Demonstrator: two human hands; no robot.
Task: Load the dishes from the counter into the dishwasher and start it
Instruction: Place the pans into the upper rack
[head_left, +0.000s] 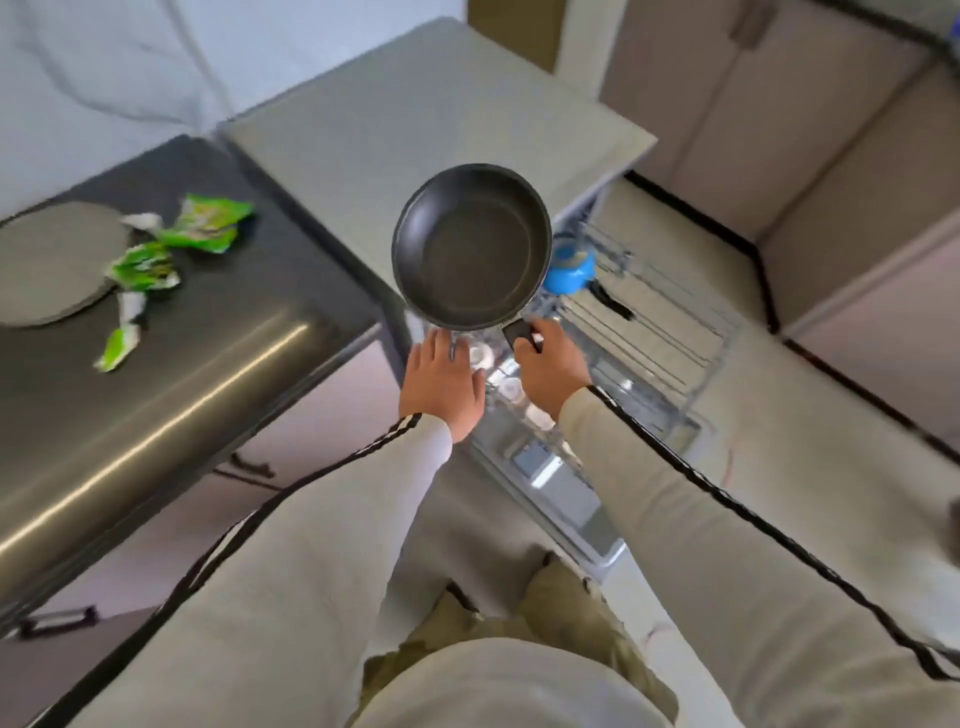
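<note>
The frying pan (470, 247) is being held at its handle by the right grip (545, 364), with the left grip (441, 384) flat-fingered. The glasses (482, 356) underneath are probably being endangered by any tilt.

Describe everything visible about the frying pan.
The frying pan is round and black with a dark coated inside, empty, and has a short black handle. It is held in the air roughly level, opening upward, above the pulled-out dishwasher rack. The right hand grips the handle. The left hand, fingers straight, reaches its near rim; contact is unclear.
</note>
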